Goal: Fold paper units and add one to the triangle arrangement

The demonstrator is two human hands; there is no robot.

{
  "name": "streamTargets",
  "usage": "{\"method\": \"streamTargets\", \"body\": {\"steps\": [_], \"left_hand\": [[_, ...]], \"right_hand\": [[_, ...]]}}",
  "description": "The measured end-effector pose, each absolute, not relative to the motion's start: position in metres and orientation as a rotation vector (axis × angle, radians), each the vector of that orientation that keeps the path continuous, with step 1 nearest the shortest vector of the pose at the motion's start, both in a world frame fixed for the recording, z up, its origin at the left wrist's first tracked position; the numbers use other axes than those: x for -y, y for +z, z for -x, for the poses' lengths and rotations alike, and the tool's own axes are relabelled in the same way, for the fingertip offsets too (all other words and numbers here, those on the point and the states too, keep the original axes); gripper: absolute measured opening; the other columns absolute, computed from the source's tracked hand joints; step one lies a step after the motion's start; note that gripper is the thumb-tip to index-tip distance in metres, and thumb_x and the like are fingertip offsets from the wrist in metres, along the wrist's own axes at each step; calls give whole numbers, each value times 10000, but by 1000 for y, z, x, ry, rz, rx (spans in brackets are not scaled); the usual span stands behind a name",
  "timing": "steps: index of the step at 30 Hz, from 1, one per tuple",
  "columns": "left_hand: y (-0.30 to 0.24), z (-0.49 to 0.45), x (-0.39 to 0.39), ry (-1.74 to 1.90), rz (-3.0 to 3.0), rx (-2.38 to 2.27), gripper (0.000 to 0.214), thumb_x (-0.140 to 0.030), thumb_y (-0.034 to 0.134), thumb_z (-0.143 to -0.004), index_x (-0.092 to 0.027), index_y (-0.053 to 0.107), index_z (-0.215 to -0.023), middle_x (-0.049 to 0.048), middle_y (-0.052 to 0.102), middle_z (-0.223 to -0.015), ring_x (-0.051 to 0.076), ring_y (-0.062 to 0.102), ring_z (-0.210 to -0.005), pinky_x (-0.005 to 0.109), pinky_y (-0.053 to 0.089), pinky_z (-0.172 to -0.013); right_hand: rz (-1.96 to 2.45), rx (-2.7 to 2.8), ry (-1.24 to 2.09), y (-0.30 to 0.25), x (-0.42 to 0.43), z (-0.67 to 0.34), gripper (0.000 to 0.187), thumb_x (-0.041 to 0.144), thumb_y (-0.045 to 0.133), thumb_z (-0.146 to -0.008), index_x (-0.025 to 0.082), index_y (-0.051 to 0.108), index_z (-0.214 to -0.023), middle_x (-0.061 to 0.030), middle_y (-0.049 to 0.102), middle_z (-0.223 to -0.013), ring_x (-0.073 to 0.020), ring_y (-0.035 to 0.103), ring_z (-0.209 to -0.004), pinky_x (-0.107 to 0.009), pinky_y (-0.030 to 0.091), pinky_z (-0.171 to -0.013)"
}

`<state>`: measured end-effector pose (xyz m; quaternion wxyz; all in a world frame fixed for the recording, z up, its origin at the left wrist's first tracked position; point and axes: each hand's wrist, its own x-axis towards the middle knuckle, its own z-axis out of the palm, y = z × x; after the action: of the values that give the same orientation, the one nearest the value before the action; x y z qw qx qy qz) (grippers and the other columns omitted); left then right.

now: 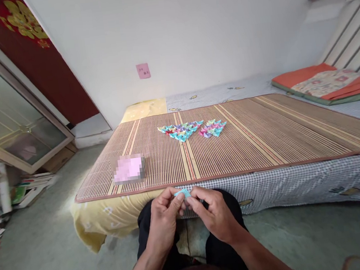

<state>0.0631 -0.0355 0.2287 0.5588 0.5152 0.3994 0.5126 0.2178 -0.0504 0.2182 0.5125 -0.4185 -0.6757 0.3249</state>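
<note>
- Person seated at bed edge, both hands meeting over the lap, just in front of the woven mat (249, 137).
- Left hand (165, 215): thumb and fingers pinching the light-blue folded paper piece (184, 192) from its left side.
- Right hand (213, 212): thumb and index pinching the same piece from the right; other fingers curled, partly hidden.
- Paper piece sits between the two sets of fingertips, above the near bed edge; exact fold too small to tell.
- On mat, beyond the hands: larger multicolor folded-paper cluster (183, 133), smaller folded-paper cluster (213, 128) just to its right.
- Pink item (128, 170), pixelated, on mat's near left part; can't tell what it is.
- Folded orange-and-green quilt (331, 83) far right on bed; pink note (143, 70) on white wall (203, 31).
</note>
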Motion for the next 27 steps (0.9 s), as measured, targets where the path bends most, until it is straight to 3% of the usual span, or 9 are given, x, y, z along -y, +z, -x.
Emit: {"method": "streamTargets", "body": {"steps": [6, 11, 14, 20, 27], "left_hand": [[223, -59, 33, 1160, -1197, -887, 379, -444, 701, -952, -178, 652, -686, -10, 558, -632, 134, 472, -629, 242, 416, -650], [221, -56, 33, 1147, -1195, -906, 302, -454, 815, -848, -182, 704, -780, -8, 604, -696, 133, 486, -643, 225, 418, -611], [221, -54, 35, 1167, -1259, -957, 311, -464, 803, -856, -179, 710, -773, -10, 595, -687, 127, 467, -630, 217, 406, -592], [216, -52, 37, 1132, -1267, -917, 330, -473, 772, -881, -185, 673, -753, -19, 563, -665, 129, 464, -615, 223, 408, -582], [213, -52, 39, 1105, -1228, -854, 337, -460, 722, -926, -189, 641, -742, -13, 552, -669, 141, 471, -631, 242, 399, -596]], "right_hand": [[983, 1596, 789, 220, 52, -218, 321, 292, 502, -1039, 212, 541, -731, 18, 556, -690, -135, 532, -634, -268, 392, -621], [959, 1598, 817, 221, 52, -217, 318, 266, 509, -1031, 211, 504, -718, 23, 549, -686, -127, 529, -639, -257, 386, -616], [967, 1599, 835, 220, 52, -215, 324, 271, 541, -1016, 208, 495, -701, 36, 512, -659, -121, 501, -623, -251, 374, -600], [820, 1595, 1077, 215, 51, -215, 330, 282, 532, -1025, 181, 597, -718, -3, 634, -704, -132, 599, -664, -237, 458, -638], [773, 1632, 1061, 213, 50, -217, 369, 311, 539, -1038, 180, 602, -699, -8, 631, -682, -134, 611, -657, -239, 472, -640]]}}
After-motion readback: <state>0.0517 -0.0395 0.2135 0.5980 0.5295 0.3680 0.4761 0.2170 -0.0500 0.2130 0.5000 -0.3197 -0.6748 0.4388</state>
